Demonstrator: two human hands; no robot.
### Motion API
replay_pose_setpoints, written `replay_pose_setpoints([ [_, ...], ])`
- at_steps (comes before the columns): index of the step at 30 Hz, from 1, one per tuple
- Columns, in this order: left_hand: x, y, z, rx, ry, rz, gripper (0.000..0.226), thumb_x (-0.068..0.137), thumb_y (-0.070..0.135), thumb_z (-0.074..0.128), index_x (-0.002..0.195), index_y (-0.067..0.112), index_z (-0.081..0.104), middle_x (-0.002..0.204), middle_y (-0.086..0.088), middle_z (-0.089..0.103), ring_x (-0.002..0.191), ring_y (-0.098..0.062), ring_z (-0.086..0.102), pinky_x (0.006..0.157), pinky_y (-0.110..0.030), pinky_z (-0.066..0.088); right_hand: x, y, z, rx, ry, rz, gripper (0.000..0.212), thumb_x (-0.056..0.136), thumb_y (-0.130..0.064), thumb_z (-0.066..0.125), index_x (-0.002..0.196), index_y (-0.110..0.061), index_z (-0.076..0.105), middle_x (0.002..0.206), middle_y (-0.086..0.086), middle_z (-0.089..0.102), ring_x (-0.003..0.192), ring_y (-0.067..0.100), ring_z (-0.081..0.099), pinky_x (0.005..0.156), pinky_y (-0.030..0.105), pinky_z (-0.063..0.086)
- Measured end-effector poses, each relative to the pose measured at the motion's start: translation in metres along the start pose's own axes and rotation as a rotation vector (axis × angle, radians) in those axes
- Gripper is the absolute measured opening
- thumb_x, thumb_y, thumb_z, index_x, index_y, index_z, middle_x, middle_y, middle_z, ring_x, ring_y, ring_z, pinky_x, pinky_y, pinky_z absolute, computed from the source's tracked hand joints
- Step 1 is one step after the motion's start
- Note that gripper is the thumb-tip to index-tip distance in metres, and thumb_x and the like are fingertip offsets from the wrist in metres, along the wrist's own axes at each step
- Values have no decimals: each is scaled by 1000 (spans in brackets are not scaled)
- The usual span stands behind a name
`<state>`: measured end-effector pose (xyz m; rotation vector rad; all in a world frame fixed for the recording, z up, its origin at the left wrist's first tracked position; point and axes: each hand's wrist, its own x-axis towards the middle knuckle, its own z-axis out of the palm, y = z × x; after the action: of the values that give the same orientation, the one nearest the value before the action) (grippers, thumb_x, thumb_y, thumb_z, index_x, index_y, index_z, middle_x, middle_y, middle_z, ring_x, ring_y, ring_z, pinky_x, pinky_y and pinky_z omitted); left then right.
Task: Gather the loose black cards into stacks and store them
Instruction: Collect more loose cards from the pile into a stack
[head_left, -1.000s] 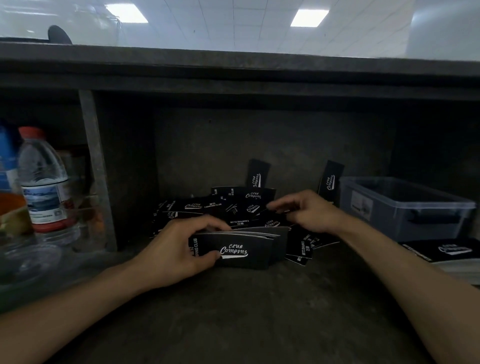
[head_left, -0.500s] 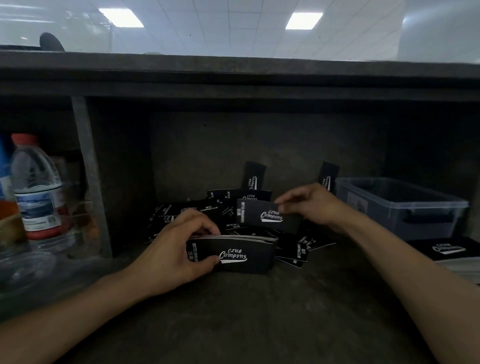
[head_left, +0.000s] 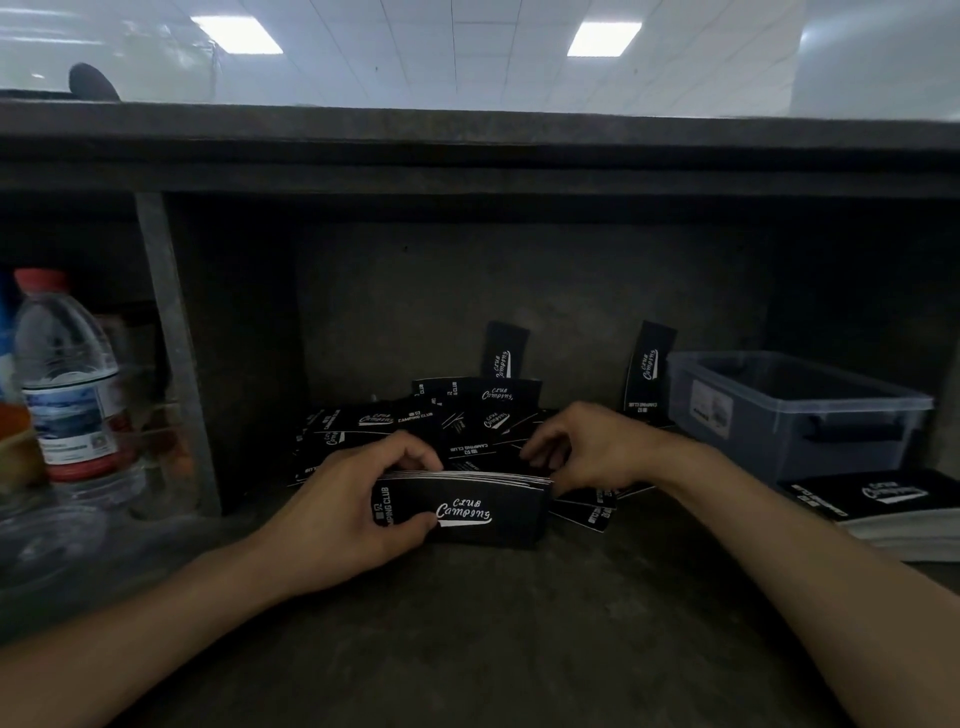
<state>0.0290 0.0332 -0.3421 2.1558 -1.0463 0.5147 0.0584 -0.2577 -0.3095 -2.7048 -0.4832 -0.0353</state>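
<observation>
My left hand (head_left: 345, 512) grips a stack of black cards (head_left: 467, 512) with white "Club Camping" lettering, held on edge on the shelf floor. My right hand (head_left: 587, 449) rests at the stack's right end, fingers curled on the top edge of the cards. Behind both hands lies a loose pile of black cards (head_left: 447, 415). Two more cards lean upright against the back wall, one card (head_left: 501, 353) in the middle and another card (head_left: 647, 369) to the right.
A lidded clear plastic box (head_left: 795, 410) stands at the right, with a finished stack of cards (head_left: 883, 501) in front of it. A water bottle (head_left: 67, 384) with a red cap stands left of a metal divider (head_left: 176, 358). The shelf top hangs low overhead.
My right hand lifted one card from the loose pile, carried it forward and brought it down onto the stack in my left hand. The left hand stayed put.
</observation>
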Motion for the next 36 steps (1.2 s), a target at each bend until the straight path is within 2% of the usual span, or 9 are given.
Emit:
replay_pose_setpoints([
  [5,0,-3,0,1,6,-15,39,76,23,85,105,36,61,100,15,70,96,-8,70,82,-27,57,-4,6,-14,9,268,-83,23,88,-16,70,110,-22,75,93,-11,74,82,0,67,79,17,51],
  [8,0,-3,1,-10,9,-15,40,76,21,85,105,35,61,101,14,70,96,-8,70,83,-26,56,-4,5,-21,275,467,-96,38,85,3,68,114,-21,69,87,-6,69,75,8,65,72,22,53],
  [12,1,-3,0,18,25,-2,40,74,23,86,105,33,63,106,16,66,101,-8,67,85,-23,54,-9,-10,-23,813,396,-142,78,82,15,63,137,-38,48,105,6,66,79,16,68,60,27,58],
  [15,1,-5,-1,45,32,2,41,72,25,87,104,34,64,122,19,57,115,-4,60,94,-16,49,-10,-20,-19,986,287,-114,59,89,10,57,132,-31,55,123,10,63,97,20,69,70,38,61],
  [18,0,-8,-1,36,34,-13,38,74,27,85,104,37,63,135,25,49,126,4,52,102,-14,43,-6,-24,-12,1088,273,-52,29,93,-1,60,116,-19,59,118,14,62,94,22,67,69,36,59],
  [25,2,-10,1,-120,56,-118,37,78,10,82,101,27,59,118,18,68,112,2,64,91,-18,54,-18,-11,-23,576,-61,-35,10,89,-21,69,97,-14,70,98,0,74,95,12,68,92,29,50],
  [29,2,-12,4,-131,83,-104,55,75,10,86,115,32,54,107,13,68,105,-11,67,92,-24,53,-16,0,-20,261,122,90,30,83,-46,73,101,-22,76,96,-5,76,92,4,70,92,27,51],
  [33,0,-10,2,-97,57,-68,56,76,12,84,121,33,59,107,16,67,105,-8,67,90,-18,51,-3,0,2,93,-11,117,70,68,-28,89,131,-20,59,106,-7,68,82,1,63,77,17,50],
  [36,0,-7,1,-56,43,-43,47,77,12,83,115,34,65,110,17,67,105,-5,67,90,-18,52,1,-1,1,177,-45,172,78,64,-20,91,133,-19,56,99,-8,66,81,4,62,73,19,47],
])
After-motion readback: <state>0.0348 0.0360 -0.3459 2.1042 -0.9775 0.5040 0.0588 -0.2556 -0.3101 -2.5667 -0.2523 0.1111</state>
